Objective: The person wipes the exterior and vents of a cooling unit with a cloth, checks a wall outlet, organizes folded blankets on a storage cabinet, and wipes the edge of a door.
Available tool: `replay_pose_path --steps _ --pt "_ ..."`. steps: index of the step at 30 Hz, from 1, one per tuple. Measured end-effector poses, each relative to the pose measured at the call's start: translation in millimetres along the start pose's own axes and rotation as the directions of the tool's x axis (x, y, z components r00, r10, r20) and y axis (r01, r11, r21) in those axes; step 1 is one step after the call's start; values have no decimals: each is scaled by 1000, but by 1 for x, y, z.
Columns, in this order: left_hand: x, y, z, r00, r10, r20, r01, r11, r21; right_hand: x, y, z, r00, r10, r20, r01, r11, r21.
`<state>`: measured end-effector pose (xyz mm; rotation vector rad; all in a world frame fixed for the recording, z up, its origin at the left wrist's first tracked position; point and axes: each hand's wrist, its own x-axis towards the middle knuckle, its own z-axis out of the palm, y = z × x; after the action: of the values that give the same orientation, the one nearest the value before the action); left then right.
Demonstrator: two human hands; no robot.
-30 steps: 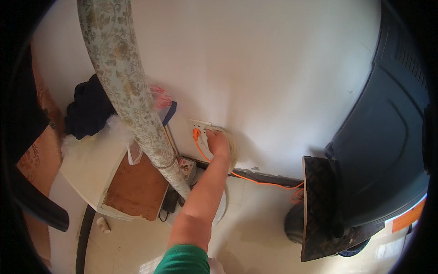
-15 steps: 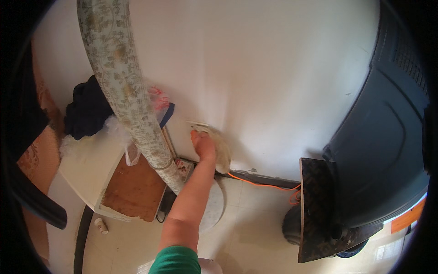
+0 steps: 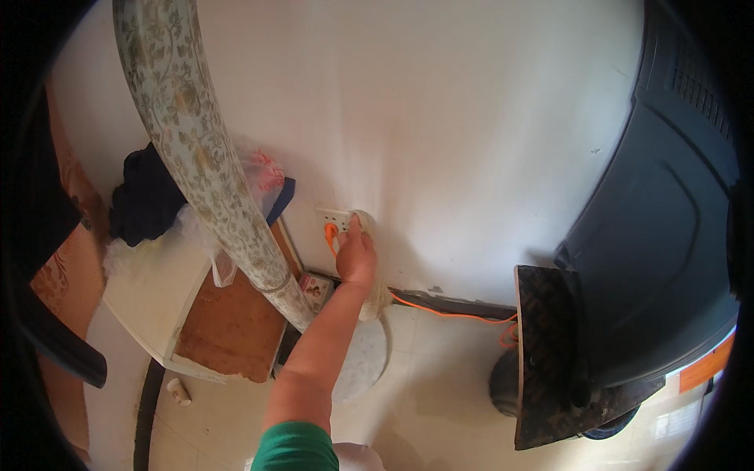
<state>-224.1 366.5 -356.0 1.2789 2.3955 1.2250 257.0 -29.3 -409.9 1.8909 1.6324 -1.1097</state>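
Note:
A beige cloth [image 3: 379, 293] hangs against the white wall, bunched under my left hand [image 3: 356, 255]. My fingers are closed on it, pressing it beside the right part of a white wall socket [image 3: 323, 213]. An orange plug [image 3: 331, 231] sits in the socket just left of my hand, and its cord runs down behind my hand. The hand hides part of the cloth and the socket. My left arm reaches up from the lower edge in a green sleeve. My right hand is out of view.
A patterned fabric-covered column [image 3: 192, 133] leans on the left, by a wooden cabinet [image 3: 228, 330] bearing plastic bags [image 3: 224, 267] and dark cloth [image 3: 145, 192]. Orange cord [image 3: 455, 314] follows the wall base to a dark board [image 3: 542, 353]. A large dark-grey plastic casing [image 3: 652, 251] fills the right.
My left hand has shifted slightly right, carrying the cloth with it. The socket and its orange plug, covered before, now show left of the hand.

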Motion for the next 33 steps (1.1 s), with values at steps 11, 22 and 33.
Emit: replay_pose_path --steps 11,22,33 --pt "-24 -23 19 906 -370 205 405 900 -164 2 2 5 999 -39 8 40 997 -71" --pt "-12 -48 53 968 -247 -43 243 966 -83 -11 -2 3 998 29 54 -28 999 -30" --pt "2 -23 37 960 -175 -217 151 981 -124 -8 -1 2 995 17 96 -8 996 -90"
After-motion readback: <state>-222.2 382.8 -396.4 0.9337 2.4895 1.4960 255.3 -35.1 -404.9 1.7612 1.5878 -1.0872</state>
